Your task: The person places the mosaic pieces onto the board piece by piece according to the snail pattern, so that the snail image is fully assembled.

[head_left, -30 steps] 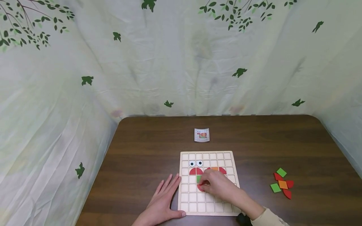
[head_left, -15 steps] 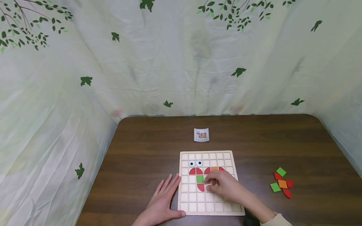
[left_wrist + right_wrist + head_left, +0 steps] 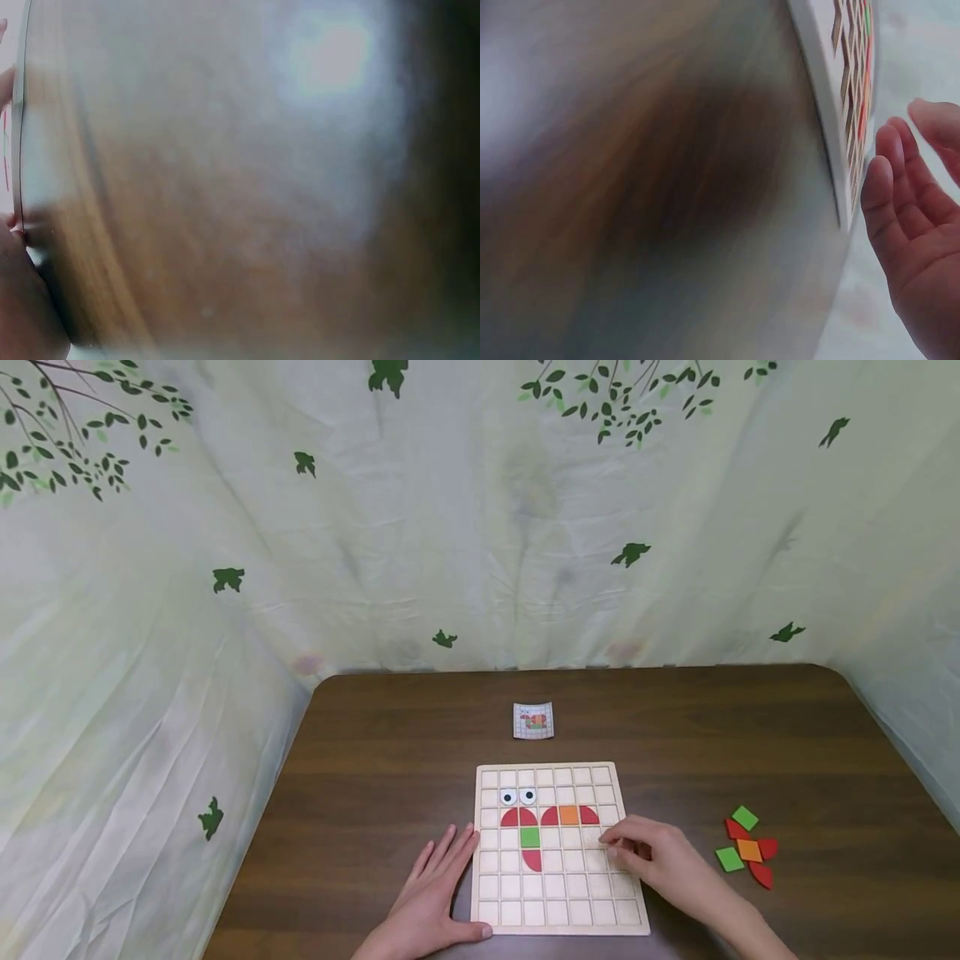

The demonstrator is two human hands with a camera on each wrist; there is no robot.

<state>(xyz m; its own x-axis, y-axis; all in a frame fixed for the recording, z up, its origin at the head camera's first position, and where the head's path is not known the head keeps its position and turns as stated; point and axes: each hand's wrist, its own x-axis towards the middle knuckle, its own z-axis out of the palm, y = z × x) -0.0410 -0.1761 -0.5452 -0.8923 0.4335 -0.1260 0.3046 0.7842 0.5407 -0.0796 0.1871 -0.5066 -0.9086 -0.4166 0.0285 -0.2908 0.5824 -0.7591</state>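
Observation:
A pale wooden grid board (image 3: 555,910) lies on the brown table, in the head view. Set in it are two eye pieces (image 3: 518,796), red quarter-round pieces (image 3: 589,815), an orange square (image 3: 568,815) and a green square (image 3: 530,837). My left hand (image 3: 431,897) rests at the board's left edge, fingers spread and thumb at the lower corner. Over the board's right edge hovers my right hand (image 3: 660,860), its fingers loosely bent with nothing between them. The right wrist view shows that hand (image 3: 922,217) with a gap between thumb and fingers.
Right of the board lies a loose group of pieces: green squares (image 3: 729,859), an orange square (image 3: 749,850) and red quarter-rounds (image 3: 761,874). A small picture card (image 3: 533,721) lies behind the board. A leaf-printed curtain (image 3: 480,527) hangs beyond the table.
My right hand has come off the lower red quarter-round and moved right to the board's edge, uncovering the pieces it hid. The left hand stays in place.

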